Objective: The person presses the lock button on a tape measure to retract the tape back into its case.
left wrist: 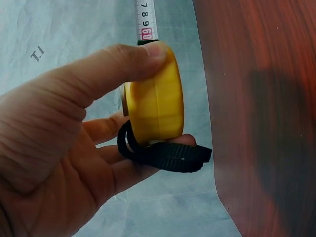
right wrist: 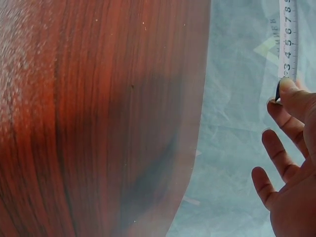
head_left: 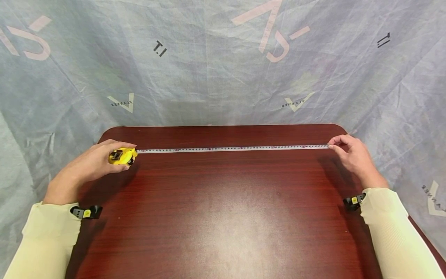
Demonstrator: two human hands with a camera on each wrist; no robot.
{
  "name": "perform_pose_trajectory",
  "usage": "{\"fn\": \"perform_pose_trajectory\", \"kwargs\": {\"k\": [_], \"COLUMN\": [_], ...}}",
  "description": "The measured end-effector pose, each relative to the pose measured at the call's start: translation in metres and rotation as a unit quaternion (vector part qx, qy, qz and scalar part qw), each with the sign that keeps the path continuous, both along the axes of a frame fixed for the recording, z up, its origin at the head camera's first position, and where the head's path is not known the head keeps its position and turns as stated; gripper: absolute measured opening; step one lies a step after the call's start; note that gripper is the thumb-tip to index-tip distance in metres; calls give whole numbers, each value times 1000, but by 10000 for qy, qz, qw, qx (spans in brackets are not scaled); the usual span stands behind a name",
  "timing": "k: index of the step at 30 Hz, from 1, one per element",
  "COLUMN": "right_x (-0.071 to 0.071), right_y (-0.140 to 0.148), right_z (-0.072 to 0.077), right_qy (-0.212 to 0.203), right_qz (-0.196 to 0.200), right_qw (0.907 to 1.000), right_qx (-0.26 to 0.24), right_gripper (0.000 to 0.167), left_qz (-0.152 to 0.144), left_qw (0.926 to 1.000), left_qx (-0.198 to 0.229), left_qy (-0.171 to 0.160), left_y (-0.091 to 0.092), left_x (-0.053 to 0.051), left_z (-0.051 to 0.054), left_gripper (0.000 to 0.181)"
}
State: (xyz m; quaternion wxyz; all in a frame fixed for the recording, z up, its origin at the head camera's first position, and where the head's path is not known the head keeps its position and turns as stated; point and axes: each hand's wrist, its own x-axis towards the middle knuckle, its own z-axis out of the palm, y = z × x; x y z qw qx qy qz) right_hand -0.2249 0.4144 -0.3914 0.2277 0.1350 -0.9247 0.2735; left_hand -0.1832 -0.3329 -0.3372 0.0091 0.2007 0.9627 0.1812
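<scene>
A yellow tape measure (head_left: 131,154) sits in the left hand (head_left: 94,161), gripped between thumb and fingers. Its case (left wrist: 155,108) shows in the left wrist view with a black strap (left wrist: 173,155) hanging below; the 60 mark stands at the mouth. The white blade (head_left: 224,149) runs straight across to the right hand (head_left: 352,155), above the far part of the table. The right thumb and index finger pinch the blade's end; in the right wrist view the blade (right wrist: 288,44) rises from that pinch, and the other fingers are spread apart.
A dark red wood-grain table (head_left: 216,209) with rounded far corners lies under the hands. Grey-blue printed cloth (head_left: 209,69) hangs behind it and at both sides. Black wrist cameras (head_left: 92,212) are strapped at the cuffs of pale sleeves.
</scene>
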Motion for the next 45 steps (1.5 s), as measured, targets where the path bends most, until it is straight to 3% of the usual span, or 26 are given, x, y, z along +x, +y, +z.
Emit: {"fn": "perform_pose_trajectory", "kwargs": {"k": [12, 23, 37, 45], "right_x": [1, 4, 9, 11], "right_y": [0, -4, -13, -18], "right_z": [-4, -1, 3, 5], "right_qy": [254, 337, 382, 283], "right_qz": [198, 222, 260, 191], "right_qw": [9994, 9991, 9989, 9994], "right_qx": [-81, -143, -63, 34], "right_gripper": [13, 14, 16, 17], "left_qz": [186, 81, 110, -16], "left_qw": [9996, 10000, 9999, 10000], "left_qx": [8, 46, 118, 40], "left_qy": [-216, 1, -58, -56], "left_y": [-2, -3, 1, 1], "left_x": [0, 0, 1, 0], "left_z": [-2, -3, 0, -1], "left_gripper": [64, 63, 63, 63]}}
